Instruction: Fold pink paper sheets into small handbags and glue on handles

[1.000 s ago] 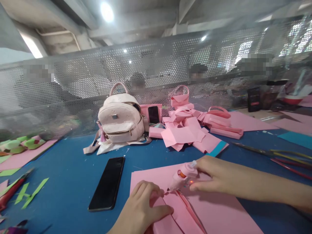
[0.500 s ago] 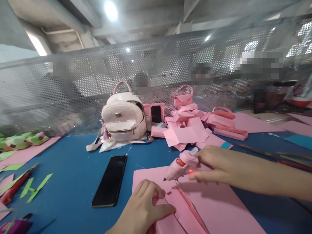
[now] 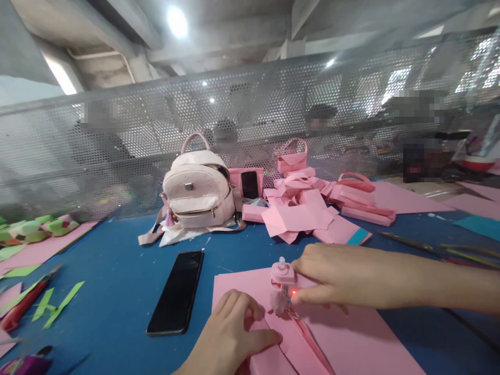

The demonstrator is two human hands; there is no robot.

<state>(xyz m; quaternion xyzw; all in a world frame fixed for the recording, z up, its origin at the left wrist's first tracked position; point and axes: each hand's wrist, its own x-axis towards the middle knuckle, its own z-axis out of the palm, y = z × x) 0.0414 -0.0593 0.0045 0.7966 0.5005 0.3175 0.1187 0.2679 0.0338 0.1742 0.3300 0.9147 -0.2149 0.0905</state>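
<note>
My right hand [image 3: 332, 276] is wrapped round the handle of a pink hot glue gun [image 3: 282, 286], whose red light glows beside my fingers. Its nozzle points down over a folded pink paper piece [image 3: 300, 338], hiding the tip. With thumb and fingers, my left hand [image 3: 234, 328] grips the near left part of this folded piece. Beneath both hands lies a larger flat pink sheet [image 3: 371, 338] on the blue table.
A black phone [image 3: 175, 291] lies left of my left hand. Behind stand a cream backpack [image 3: 197, 187] and a heap of pink paper pieces [image 3: 297, 208]. Red-handled scissors [image 3: 29, 302] and green strips [image 3: 64, 304] are at the left; more scissors [image 3: 422, 244] lie at the right.
My right hand has brought the glue gun left and down, turning its nozzle downward over the folded paper. My left hand stays on the paper.
</note>
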